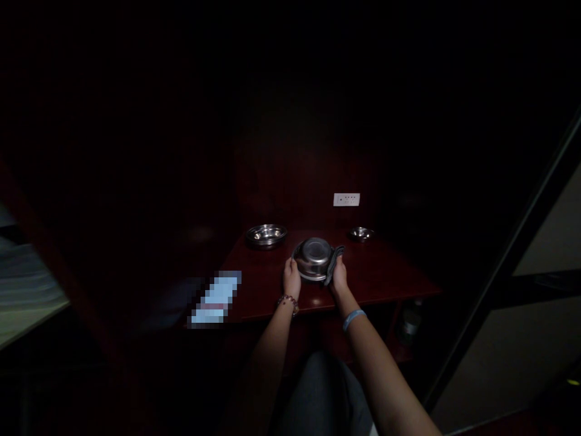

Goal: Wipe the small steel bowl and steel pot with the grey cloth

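Note:
A shiny steel bowl (313,266), its round base turned up toward me, is held between my two hands near the front of the dark red desk. My left hand (292,280) grips its left side, fingers partly hidden behind it. My right hand (339,274) is closed on a dark grey cloth (334,264), which lies against the right side of the bowl. Behind and to the left sits a small stack of steel dishes (266,235). A smaller steel bowl (361,234) rests at the back right.
The dark red desk (385,275) stands against a wall with a white power socket (346,200). A jar-like container (409,327) is dimly visible on a shelf below. At the left, a blurred-out bright patch (215,300) lies by the desk's edge. Much of the surroundings is dark.

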Action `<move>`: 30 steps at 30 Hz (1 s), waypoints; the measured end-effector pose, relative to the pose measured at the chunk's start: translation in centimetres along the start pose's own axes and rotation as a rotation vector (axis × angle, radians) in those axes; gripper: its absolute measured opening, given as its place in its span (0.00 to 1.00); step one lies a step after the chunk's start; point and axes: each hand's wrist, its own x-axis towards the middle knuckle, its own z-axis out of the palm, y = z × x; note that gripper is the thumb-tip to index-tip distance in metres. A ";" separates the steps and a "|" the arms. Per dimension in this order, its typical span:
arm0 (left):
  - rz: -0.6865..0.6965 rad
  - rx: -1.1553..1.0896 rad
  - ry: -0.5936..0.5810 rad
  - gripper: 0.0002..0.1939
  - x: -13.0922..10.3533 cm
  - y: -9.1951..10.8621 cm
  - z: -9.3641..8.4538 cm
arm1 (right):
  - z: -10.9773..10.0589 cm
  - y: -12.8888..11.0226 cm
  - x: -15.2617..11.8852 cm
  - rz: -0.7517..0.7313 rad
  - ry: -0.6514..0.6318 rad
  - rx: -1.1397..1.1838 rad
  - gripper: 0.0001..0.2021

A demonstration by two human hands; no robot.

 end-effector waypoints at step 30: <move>-0.012 0.018 0.071 0.11 -0.2 0.3 -0.3 | 0.4 -0.7 -0.5 0.019 0.059 0.057 0.19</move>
